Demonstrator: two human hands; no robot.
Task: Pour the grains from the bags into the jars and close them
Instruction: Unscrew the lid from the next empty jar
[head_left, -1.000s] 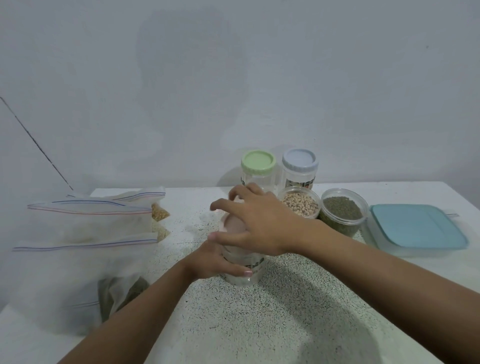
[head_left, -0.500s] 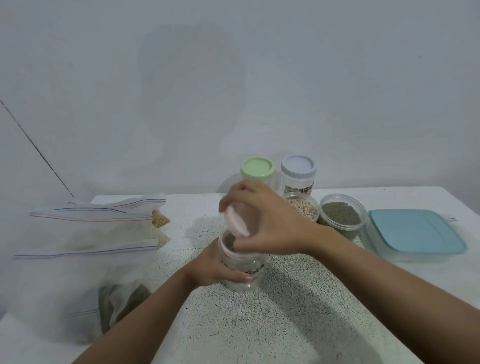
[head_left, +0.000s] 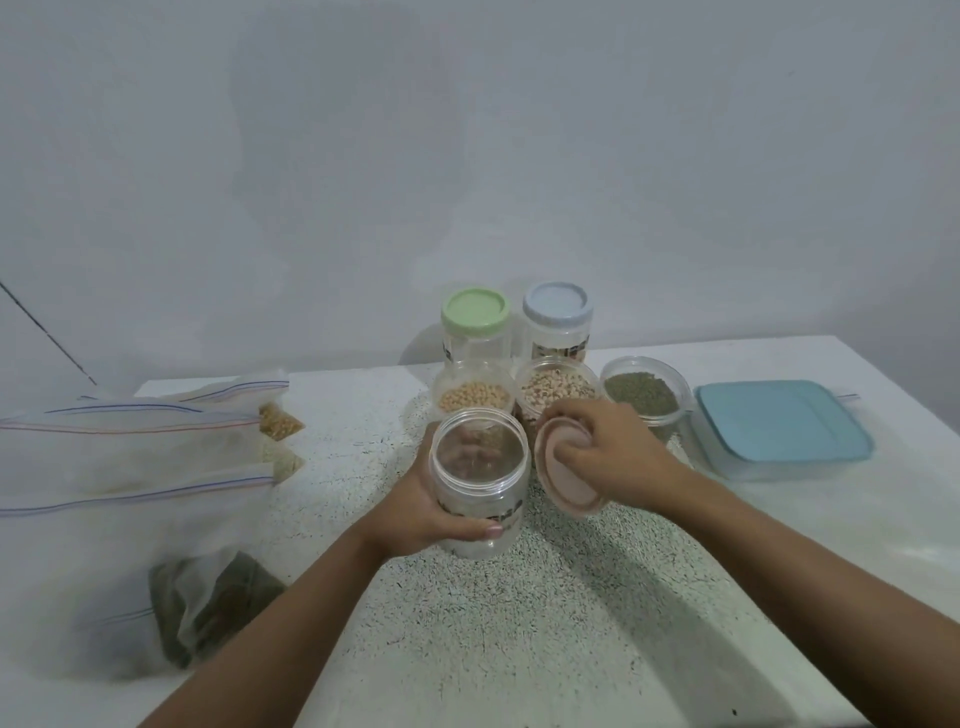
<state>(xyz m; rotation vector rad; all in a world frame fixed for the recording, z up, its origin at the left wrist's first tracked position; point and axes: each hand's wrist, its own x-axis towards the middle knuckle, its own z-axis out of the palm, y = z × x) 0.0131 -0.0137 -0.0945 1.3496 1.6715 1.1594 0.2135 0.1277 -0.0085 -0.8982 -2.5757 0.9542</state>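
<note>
On our speckled desk (head_left: 545, 623), our left grip (head_left: 421, 499) grasps the open jar (head_left: 480, 470). Our right grip (head_left: 613, 457) clasps a pink lid (head_left: 569, 491) beside it.

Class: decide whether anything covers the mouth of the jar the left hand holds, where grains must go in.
Nothing visible does. The jar is open at the top; the right hand holds the pink lid beside it, to its right, clear of the opening.

Here's the jar (head_left: 480, 483) at mid-table (head_left: 519, 623), left hand (head_left: 431, 504) round it. Just right of the jar sits the lid (head_left: 566, 480), tilted in the right hand (head_left: 613, 457). Behind the jar, three filled jars (head_left: 558, 389) in a row; behind those, two capped jars (head_left: 475, 332). Well right, the box (head_left: 784, 431); well left, the bags (head_left: 135, 467).
</note>
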